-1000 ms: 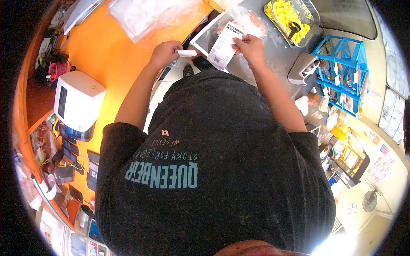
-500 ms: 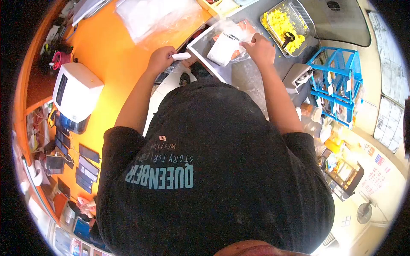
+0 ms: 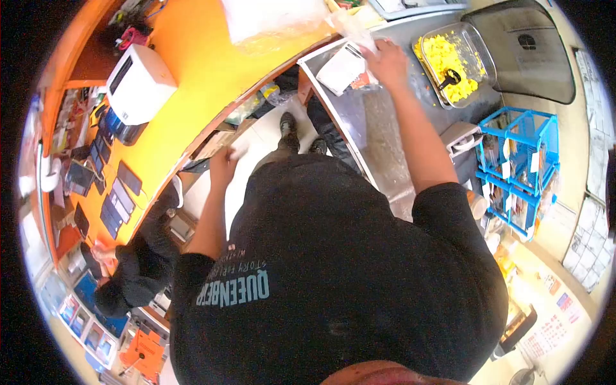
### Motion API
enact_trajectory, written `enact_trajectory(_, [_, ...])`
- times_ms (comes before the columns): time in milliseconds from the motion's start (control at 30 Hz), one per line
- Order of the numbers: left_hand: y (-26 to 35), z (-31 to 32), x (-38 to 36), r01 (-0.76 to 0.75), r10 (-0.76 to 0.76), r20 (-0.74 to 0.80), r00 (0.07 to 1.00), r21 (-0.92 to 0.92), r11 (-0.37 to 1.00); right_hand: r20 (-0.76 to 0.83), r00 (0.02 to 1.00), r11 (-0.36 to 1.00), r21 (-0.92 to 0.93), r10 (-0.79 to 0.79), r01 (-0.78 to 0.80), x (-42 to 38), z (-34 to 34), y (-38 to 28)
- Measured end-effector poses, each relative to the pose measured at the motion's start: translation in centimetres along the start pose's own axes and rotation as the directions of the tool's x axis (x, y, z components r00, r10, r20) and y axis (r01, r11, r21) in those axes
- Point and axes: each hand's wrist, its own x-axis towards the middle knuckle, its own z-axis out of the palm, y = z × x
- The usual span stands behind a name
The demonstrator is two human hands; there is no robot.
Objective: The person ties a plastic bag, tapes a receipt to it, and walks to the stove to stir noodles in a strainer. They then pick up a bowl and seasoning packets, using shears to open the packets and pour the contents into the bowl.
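Paper slip (image 3: 342, 67) lies on the far end of the steel bench (image 3: 378, 138), on top of a clear plastic bag (image 3: 359, 38) with something orange inside. My right hand (image 3: 387, 61) rests at the slip's right edge, fingers down on the bag and paper; I cannot tell whether the grip pinches the slip or only presses on it.

My left hand (image 3: 223, 165) hangs low on the left, just below the curved edge of the orange bench (image 3: 192, 70). It is blurred; I cannot tell the grip's state or whether it holds anything.

Right of the slip, on the steel bench: a clear tray (image 3: 478, 54) of yellow food with a dark scoop (image 3: 449, 78) standing in it. Nearer and further right, a blue wire rack (image 3: 523, 163).

On the orange bench, far left: a white boxy machine (image 3: 138, 83), then a row of phones (image 3: 109, 199) along the left edge. Another large clear bag (image 3: 273, 16) lies at the far side.

Another person in dark clothing (image 3: 138, 269) crouches below the orange bench, near left.
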Motion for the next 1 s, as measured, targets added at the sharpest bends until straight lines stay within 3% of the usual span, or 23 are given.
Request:
enact_trajectory(100, [-5.0,0.2,-9.5,0.238,-0.238,0.003,0.971,0.038,0.971,0.288,0.957,0.999,0.04,-0.023,0.012,0.9,-3.5,0.0])
enact_trajectory(133, [-9.4,1.8,-13.7,0.401,-0.402,0.006,0.916,-0.079,0.913,0.193,0.98,0.988,0.149,-0.057,0.028,0.6,-2.2,1.1])
enact_trajectory(167, [-13.5,3.4,-17.4,0.542,-0.551,0.016,0.834,-0.214,0.813,0.095,0.99,0.962,0.264,-0.101,0.073,1.3,-0.1,1.8])
enact_trajectory(200, [-15.4,3.6,-20.8,0.672,-0.736,0.135,0.663,-0.541,0.506,0.094,0.988,0.925,0.371,-0.124,0.081,1.7,-0.4,0.2])
enact_trajectory(233, [-16.6,4.0,-24.4,0.65,-0.799,0.333,0.5,-0.754,0.093,0.107,0.984,0.878,0.472,-0.141,0.075,1.4,-0.9,-1.9])
enact_trajectory(300, [-18.4,5.7,-30.6,0.54,-0.863,0.35,0.365,-0.834,-0.109,0.082,0.991,0.868,0.494,-0.11,0.055,1.9,-1.9,-7.6])
enact_trajectory(333, [-18.1,5.9,-32.8,0.377,-0.847,0.397,0.353,-0.889,-0.259,0.068,0.996,0.866,0.5,-0.066,0.023,2.0,-2.2,-10.1])
enact_trajectory(400, [-18.0,4.5,-36.1,0.116,-0.796,0.468,0.384,-0.88,-0.462,0.215,0.977,0.865,0.491,-0.002,-0.106,4.5,2.8,-12.6])
enact_trajectory(467, [-18.7,1.9,-35.4,0.259,-0.797,0.436,0.418,-0.898,-0.356,0.165,0.984,0.864,0.502,-0.061,-0.031,7.1,10.1,-17.7])
enact_trajectory(533, [-19.8,-1.5,-32.7,0.498,-0.81,0.352,0.47,-0.863,-0.087,-0.076,0.977,0.88,0.424,-0.2,0.213,10.8,19.7,-25.6])
enact_trajectory(567, [-19.6,-3.5,-31.0,0.598,-0.803,0.303,0.513,-0.798,0.081,-0.218,0.944,0.905,0.296,-0.247,0.305,13.1,24.0,-28.9])
enact_trajectory(600, [-18.8,-5.6,-29.3,0.666,-0.78,0.268,0.565,-0.706,0.24,-0.362,0.839,0.91,-0.076,-0.407,0.408,16.0,30.1,-31.0])
enact_trajectory(633, [-18.6,-6.9,-28.7,0.692,-0.748,0.233,0.622,-0.611,0.385,-0.229,0.973,0.737,0.665,0.04,0.126,11.9,19.7,-32.7])
enact_trajectory(700, [-17.3,-9.4,-27.3,0.645,-0.643,0.186,0.743,-0.454,0.614,-0.039,0.998,0.528,0.849,0.058,0.003,5.3,10.4,-34.5])
enact_trajectory(767, [-14.6,-11.4,-24.9,0.529,-0.489,0.201,0.849,-0.353,0.772,0.123,0.992,0.344,0.932,-0.013,-0.111,-0.5,3.9,-36.1])
enact_trajectory(867, [-8.0,-12.0,-19.6,0.28,-0.178,0.322,0.93,-0.308,0.909,0.032,0.936,0.597,0.778,-0.349,0.196,-11.0,7.1,-33.3])
enact_trajectory(900, [-5.2,-11.6,-17.9,0.19,-0.064,0.371,0.927,-0.315,0.93,-0.051,0.94,0.523,0.82,-0.339,0.233,-16.9,5.9,-31.2])
enact_trajectory(933, [-2.2,-10.8,-16.4,0.11,0.043,0.411,0.91,-0.341,0.934,0.138,0.922,0.45,0.892,-0.361,0.043,-22.3,3.8,-28.6])
enact_trajectory(967, [1.2,-9.7,-15.0,0.061,0.127,0.481,0.868,-0.356,0.933,0.055,0.947,0.404,0.911,-0.318,0.083,-26.8,7.6,-26.3])
enact_trajectory(1000, [3.6,-7.8,-14.0,0.081,0.166,0.555,0.815,-0.394,0.916,0.383,0.902,0.581,0.787,-0.197,-0.207,-32.1,1.9,-24.6])
